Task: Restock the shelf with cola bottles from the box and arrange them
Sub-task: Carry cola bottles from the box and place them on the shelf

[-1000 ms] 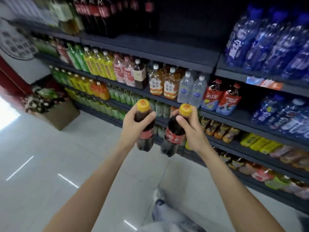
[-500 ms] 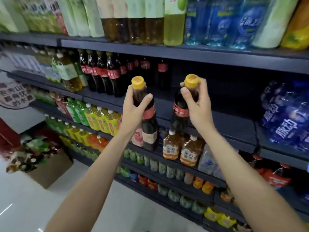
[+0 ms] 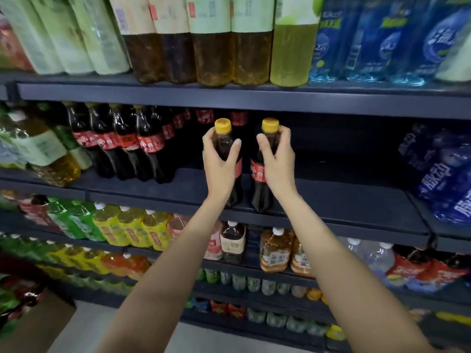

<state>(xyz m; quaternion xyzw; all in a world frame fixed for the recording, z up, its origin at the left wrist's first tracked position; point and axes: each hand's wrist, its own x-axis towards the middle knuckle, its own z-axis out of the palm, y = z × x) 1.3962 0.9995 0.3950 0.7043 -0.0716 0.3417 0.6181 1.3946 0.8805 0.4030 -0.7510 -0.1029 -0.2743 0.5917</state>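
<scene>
**2 cola bottles arriving at the front edge of the cola shelf**

Nearest the camera, 2 bare forearms reach up and forward. The left hand [image 3: 220, 166] curls round the neck and shoulder of the left cola bottle [image 3: 225, 138]; the right hand [image 3: 279, 161] grips the right cola bottle [image 3: 260, 184] the same way. Both bottles are upright, yellow-capped and close together, their bases at or just above the front of the dark shelf [image 3: 344, 200]; contact cannot be confirmed. The step in hand appears to be placement. The next move probably calls for setting both down, sliding them back and left toward the row of cola bottles [image 3: 142, 143], then letting go. Farther off, tea bottles [image 3: 211, 57] fill the shelf above, blue bottles [image 3: 448, 171] stand right, and a cardboard box [image 3: 33, 324] sits on the floor at lower left.
</scene>
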